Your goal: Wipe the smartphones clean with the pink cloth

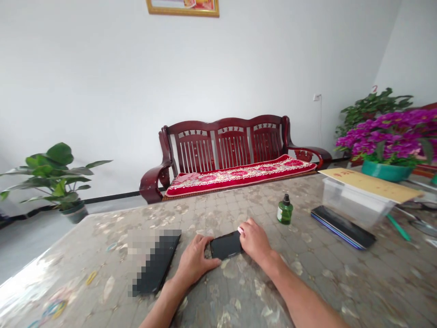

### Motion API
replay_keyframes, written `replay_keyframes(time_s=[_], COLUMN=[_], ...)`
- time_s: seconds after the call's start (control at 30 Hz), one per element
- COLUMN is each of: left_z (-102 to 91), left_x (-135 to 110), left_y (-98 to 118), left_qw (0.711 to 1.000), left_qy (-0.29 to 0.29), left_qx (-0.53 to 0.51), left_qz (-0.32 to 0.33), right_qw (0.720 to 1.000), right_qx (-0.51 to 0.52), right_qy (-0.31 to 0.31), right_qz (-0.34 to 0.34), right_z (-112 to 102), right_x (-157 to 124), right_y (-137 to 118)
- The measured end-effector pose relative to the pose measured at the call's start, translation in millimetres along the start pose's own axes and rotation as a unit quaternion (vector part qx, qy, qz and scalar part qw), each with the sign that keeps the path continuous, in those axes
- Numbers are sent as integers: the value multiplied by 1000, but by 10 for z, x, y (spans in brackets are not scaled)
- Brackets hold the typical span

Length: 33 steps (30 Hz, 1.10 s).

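A black phone [226, 246] lies flat on the patterned tablecloth, between my two hands. My left hand [196, 259] grips its left end, with the thumb at the near corner and the fingers at the far one. At the right end, my right hand [254, 241] is closed, pinching a small whitish piece [241, 231] against or just over the phone's far right corner. What that piece is, I cannot make out. Left of my left hand lies a larger dark flat slab [162, 262], partly pixelated.
A green bottle [284, 212] with a black cap stands beyond my right hand. Farther right are stacked phones [343, 228], a clear plastic box [355, 200], a green pen [398, 228] and purple flowers [392, 134]. Rubber bands [54, 310] lie at left. A wooden bench [232, 141] stands behind the table.
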<state>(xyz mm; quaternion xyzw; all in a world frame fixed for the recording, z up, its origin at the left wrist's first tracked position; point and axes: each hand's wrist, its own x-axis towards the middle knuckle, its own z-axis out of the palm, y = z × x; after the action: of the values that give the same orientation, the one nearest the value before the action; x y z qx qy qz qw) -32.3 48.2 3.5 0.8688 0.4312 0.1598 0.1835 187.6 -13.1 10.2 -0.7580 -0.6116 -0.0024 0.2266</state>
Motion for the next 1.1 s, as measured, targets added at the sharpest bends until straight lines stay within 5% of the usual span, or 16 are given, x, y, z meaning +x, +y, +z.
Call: replay_keyframes(time_s=[0.3,0.53,0.73,0.9,1.1], left_z=[27,8,3,18,104], left_x=[13,14,24,28,12], left_y=[-26,7,31,26,23], left_qw=[1000,1000,1000,1000,992], left_qy=[-7,-2,-1,7,39], left_qx=[7,15,23,1,-115], left_qz=[4,-3,-15,-20,-46], right_qw=[990,999,984,953,860], right_qx=[74,37,131,260,457], right_qy=[-11,20,85,137,189], right_qz=[-121,3,82,80,125], right_z=[219,48,121,260,311], right_x=[-170,16,78,137,197], right_y=[-409,4,126,145,119])
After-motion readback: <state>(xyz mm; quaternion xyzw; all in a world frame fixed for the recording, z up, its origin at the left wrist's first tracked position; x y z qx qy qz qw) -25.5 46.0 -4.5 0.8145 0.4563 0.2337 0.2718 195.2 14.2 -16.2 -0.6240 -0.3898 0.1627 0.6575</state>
